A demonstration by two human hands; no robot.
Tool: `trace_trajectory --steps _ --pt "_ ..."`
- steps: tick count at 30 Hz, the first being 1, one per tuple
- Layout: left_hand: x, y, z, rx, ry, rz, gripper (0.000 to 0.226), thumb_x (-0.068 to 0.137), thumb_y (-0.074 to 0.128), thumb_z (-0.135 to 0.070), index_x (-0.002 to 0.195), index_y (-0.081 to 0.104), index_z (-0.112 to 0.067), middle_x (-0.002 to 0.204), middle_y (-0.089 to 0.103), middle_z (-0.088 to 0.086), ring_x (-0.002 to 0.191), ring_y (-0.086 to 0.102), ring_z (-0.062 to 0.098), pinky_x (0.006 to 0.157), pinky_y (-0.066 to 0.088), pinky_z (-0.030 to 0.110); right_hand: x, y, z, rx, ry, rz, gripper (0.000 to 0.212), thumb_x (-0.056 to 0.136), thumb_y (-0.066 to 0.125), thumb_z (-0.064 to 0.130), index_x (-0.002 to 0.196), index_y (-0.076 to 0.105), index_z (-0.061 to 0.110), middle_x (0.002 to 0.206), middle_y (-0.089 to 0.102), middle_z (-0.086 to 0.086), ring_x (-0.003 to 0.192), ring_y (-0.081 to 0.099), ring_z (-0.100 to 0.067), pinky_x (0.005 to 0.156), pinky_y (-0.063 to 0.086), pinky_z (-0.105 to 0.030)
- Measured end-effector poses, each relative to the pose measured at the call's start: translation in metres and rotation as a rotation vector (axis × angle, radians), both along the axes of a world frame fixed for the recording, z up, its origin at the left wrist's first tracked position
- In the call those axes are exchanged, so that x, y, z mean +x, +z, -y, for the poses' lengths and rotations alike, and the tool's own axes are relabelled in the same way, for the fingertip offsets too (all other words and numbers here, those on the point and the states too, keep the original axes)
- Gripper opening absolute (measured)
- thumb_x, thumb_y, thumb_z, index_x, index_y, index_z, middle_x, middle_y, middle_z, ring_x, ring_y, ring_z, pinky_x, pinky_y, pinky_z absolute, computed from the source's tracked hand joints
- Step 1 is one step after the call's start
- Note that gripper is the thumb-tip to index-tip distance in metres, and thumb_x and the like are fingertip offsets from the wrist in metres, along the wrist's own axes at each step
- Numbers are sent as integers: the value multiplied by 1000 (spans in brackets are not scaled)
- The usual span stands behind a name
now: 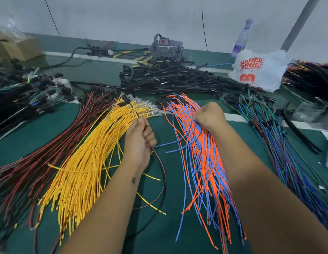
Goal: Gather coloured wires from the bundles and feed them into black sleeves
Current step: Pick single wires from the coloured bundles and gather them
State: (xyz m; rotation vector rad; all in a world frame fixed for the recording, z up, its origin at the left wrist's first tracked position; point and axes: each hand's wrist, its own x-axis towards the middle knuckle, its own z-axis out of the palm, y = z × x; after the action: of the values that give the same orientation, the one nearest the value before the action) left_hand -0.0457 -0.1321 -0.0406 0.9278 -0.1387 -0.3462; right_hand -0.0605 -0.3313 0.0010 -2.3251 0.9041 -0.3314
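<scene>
While left hand (139, 138) grips gathered wires (134, 110), right hand (208, 116) pinches orange-blue bundle (205, 162) beneath.

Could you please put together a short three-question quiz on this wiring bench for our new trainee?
1. True or false: the left hand grips yellow and red-black wires.
2. Which bundle is the right hand reaching into? A) yellow wires B) orange and blue wires C) red and black wires
3. Fill in: the pile of black sleeves lies ____ the coloured bundles, nearer the wall.

Key: 1 true; 2 B; 3 beyond.
</scene>
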Motion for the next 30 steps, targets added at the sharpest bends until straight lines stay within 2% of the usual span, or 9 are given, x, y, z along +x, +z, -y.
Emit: trace_trajectory --steps 4,8,11,13,18,22,25,28,30 --pt "0 0 0 -17 -1 7 34 105 32 -22 74 43 -14 50 27 -6 41 18 5 40 16 18 -4 0 -7 -62 0 72 16 83 50 5 69 58 2 57 50 -12 65 46 -32 55 39 -31" --pt "0 -1 0 -16 3 20 33 105 32 -21 75 43 -14 48 28 -6 40 19 5 38 17 17 4 1 -36 -238 197 174 22 83 50 4 84 72 7 88 71 -11 86 62 -29 71 45 -29" --pt "1 -2 1 -13 4 31 33 105 32 -21 75 44 -13 48 29 -6 40 20 5 38 18 17 18 -13 -56 -370 395 19 18 91 53 12 96 69 5 102 69 -17 98 61 -34 79 46 -33" --pt "1 -2 1 -19 5 31 32 105 33 -21 76 44 -13 47 30 -7 39 20 5 38 19 17 23 -24 -65 -443 393 -70 21 95 55 19 105 64 3 109 64 -20 103 60 -37 82 46 -35" --pt "4 -3 0 -37 10 -14 30 104 35 -21 83 52 -10 46 30 -7 38 21 4 36 21 16 27 -35 -73 -572 251 -110 16 92 58 10 106 63 6 111 65 -16 104 61 -35 76 48 -35" --pt "8 -2 -2 -59 19 -71 28 104 35 -20 89 55 -8 50 34 -6 40 24 4 37 23 16 26 -34 -72 -543 231 -106 15 90 54 8 101 63 7 108 66 -15 101 62 -35 72 45 -34" --pt "7 -2 -1 -75 33 -51 28 104 35 -17 91 56 -6 56 52 -2 46 46 9 45 42 18 25 -27 -72 -300 216 120 14 94 48 18 87 59 12 89 64 -10 89 60 -32 68 39 -33" --pt "7 0 4 -127 10 -35 27 103 34 -10 95 58 -3 78 71 9 71 70 17 69 58 25 16 -18 -82 -116 359 396 9 92 53 17 85 58 16 73 53 8 69 52 -10 64 39 -25" --pt "8 1 4 -149 25 -71 26 103 34 -8 96 59 -3 80 72 9 73 70 17 70 58 25 6 -15 -90 -105 554 333 11 88 57 11 82 60 20 68 54 11 60 48 -1 58 35 -18"
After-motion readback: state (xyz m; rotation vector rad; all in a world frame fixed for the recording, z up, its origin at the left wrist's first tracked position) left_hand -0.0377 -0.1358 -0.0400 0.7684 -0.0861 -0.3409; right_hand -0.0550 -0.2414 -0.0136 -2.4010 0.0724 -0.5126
